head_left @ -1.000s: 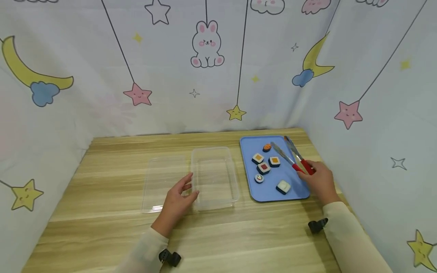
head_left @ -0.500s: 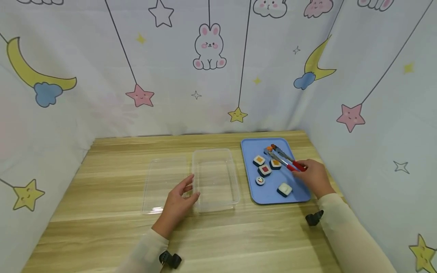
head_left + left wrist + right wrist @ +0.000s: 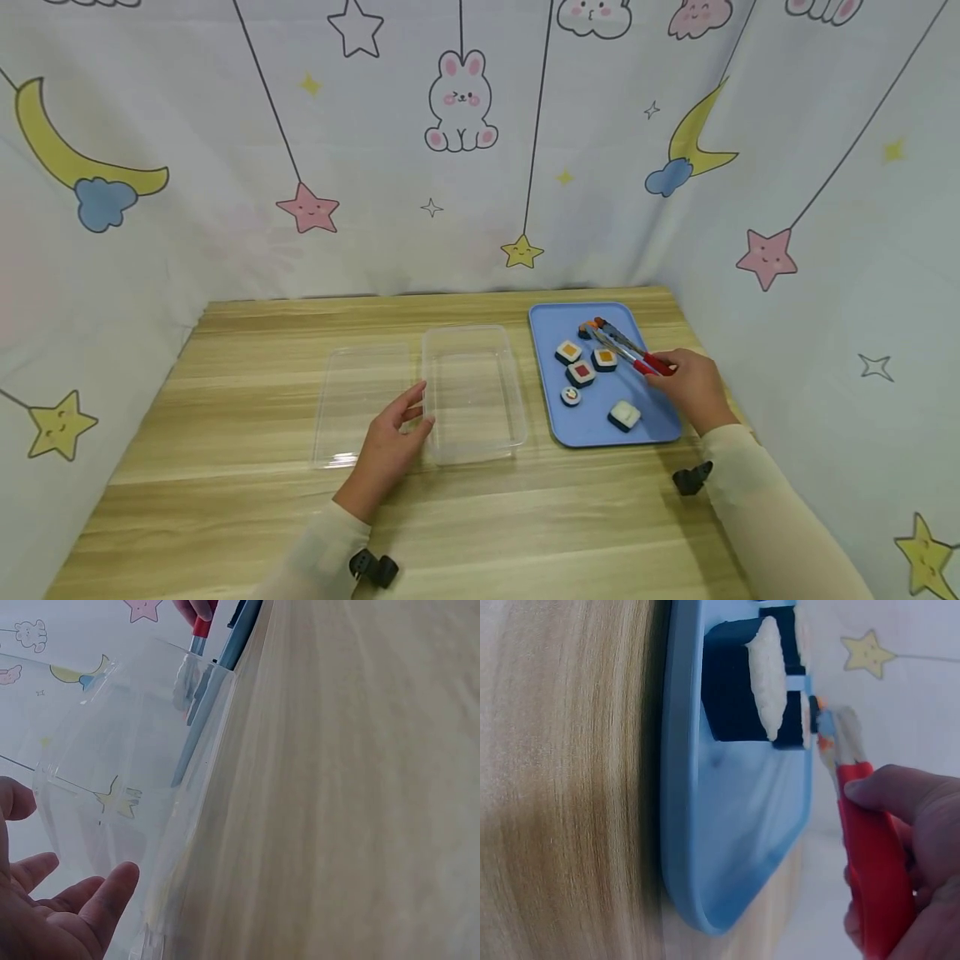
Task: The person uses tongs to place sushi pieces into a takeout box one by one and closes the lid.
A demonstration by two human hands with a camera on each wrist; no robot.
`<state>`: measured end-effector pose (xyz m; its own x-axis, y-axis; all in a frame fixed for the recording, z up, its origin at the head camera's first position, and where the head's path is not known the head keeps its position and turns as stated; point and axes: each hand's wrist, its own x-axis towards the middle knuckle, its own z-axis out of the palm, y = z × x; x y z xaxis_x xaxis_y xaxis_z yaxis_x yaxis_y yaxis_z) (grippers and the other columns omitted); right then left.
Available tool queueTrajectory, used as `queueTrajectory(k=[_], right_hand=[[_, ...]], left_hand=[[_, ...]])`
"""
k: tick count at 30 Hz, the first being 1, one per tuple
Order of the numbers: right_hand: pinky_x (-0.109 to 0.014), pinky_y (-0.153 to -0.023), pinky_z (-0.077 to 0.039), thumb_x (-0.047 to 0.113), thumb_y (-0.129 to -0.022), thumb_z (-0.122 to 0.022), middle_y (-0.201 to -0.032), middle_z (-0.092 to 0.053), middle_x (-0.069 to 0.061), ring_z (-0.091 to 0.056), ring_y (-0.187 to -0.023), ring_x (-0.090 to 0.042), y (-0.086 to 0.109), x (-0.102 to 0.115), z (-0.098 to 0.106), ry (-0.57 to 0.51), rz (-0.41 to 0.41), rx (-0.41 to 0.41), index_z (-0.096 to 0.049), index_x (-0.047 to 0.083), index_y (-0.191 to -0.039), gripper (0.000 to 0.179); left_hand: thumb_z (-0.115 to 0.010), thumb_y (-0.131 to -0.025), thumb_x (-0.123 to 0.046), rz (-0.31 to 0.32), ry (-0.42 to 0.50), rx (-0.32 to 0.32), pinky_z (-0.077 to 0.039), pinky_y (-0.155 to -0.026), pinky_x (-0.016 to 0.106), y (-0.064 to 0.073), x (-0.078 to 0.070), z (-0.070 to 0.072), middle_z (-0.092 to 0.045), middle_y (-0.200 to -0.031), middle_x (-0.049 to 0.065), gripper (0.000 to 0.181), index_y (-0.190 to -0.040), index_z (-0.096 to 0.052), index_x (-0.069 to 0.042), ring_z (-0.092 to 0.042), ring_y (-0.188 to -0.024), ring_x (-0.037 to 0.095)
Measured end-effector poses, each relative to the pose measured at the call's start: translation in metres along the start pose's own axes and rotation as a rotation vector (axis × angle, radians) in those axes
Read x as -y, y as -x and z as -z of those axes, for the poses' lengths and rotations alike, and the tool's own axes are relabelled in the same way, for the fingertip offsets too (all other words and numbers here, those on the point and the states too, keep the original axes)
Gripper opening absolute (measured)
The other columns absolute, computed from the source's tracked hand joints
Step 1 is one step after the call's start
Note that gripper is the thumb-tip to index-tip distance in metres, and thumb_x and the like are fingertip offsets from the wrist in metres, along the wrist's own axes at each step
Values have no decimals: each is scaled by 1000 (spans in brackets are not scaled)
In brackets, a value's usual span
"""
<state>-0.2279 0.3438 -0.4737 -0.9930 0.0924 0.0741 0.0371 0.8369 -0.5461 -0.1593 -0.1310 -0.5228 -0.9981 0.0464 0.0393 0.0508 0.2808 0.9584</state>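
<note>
My right hand [image 3: 693,387] grips the red handles of a pair of tongs [image 3: 874,862] over the blue tray [image 3: 652,421]. Their metal tips are at an orange-topped sushi piece [image 3: 583,332] near the tray's far edge and partly cover it; whether they pinch it I cannot tell. Several other sushi pieces lie on the tray, among them a red-centred roll [image 3: 581,372], a small round roll [image 3: 571,396] and a white-topped piece [image 3: 624,415]. My left hand [image 3: 390,446], fingers loosely spread, is at the left side of a clear plastic box [image 3: 519,408].
A flat clear lid [image 3: 356,408] lies left of the box on the wooden table [image 3: 225,467]. A patterned white curtain [image 3: 375,250] encloses the back and both sides. The tray stands close to the right-hand curtain.
The right hand has moved the tongs left, and their spread arms have come together around the orange-topped sushi piece. The left hand has stayed by the box.
</note>
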Motion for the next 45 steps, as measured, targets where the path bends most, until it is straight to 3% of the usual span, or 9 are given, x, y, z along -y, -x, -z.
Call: queueTrajectory(k=[7,18,25,37,41,45], right_hand=[[-57,-90,-54,19,-92,-79,-123,-66,-27,-62,-105,-42,-2,6,5,20,-4,-6,-70,-2,-129,44],[-55,-89,-55,20,-89,-83,-125,-66,-26,-61,-106,-41,-7,9,5,57,-2,69,-68,-3,-131,50],[-54,-88,-55,17,-89,-82,-121,-69,-25,-63,-103,-41,-6,9,7,72,32,61,-71,-3,-129,46],[-54,-88,-55,18,-90,-82,-123,-68,-26,-62,-104,-40,-2,14,10,54,25,57,-71,-2,-130,45],[-51,-84,-58,19,-91,-81,-122,-69,-24,-63,-101,-39,0,21,15,31,56,48,-71,0,-131,45],[-45,-78,-58,23,-91,-81,-120,-69,-22,-62,-99,-37,2,42,23,2,70,68,-71,2,-131,46]], left_hand=[[-69,-100,-12,1,17,11,-45,-106,57,-1,-1,1,-56,-149,17,57,-154,-52,-14,-60,-129,35],[-67,-100,-12,13,-2,10,-48,-103,54,-1,-2,1,-57,-148,17,56,-154,-52,-15,-61,-127,34],[-67,-101,-13,13,5,10,-47,-104,55,0,-1,1,-57,-148,17,55,-154,-52,-15,-61,-127,34],[-66,-101,-12,4,13,9,-47,-104,55,1,0,0,-57,-147,17,55,-154,-52,-15,-61,-127,34],[-66,-100,-10,9,21,8,-46,-104,55,2,0,0,-57,-147,17,55,-154,-52,-16,-61,-127,33],[-66,-101,-10,14,28,7,-47,-104,54,2,0,0,-57,-147,16,55,-154,-52,-17,-61,-127,33]])
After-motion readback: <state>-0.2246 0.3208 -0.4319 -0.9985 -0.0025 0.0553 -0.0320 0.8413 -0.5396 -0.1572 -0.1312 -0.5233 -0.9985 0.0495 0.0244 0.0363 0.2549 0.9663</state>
